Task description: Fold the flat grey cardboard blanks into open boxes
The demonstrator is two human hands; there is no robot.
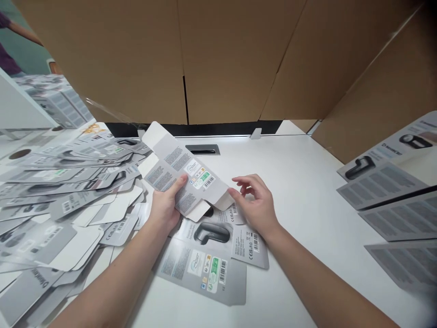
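Note:
My left hand (167,205) grips a grey printed product carton (184,171), its thumb lying on the printed panel. The carton is tilted, with white end flaps sticking out at both ends. Beside its lower right flap is my right hand (256,200), fingers loosely bent and apart. The right thumb tip is at the flap's corner; whether it presses on it I cannot tell. Under both hands lies a flat unfolded carton blank (205,269) with a picture of a black device, a barcode and a green label.
Many flat carton blanks (85,182) lie in overlapping piles on the left. Several formed boxes (392,187) stand at the right edge. Large brown cardboard (221,59) rises behind the white table (300,182). At the upper left are a person's arm (23,32) and stacked boxes (61,107).

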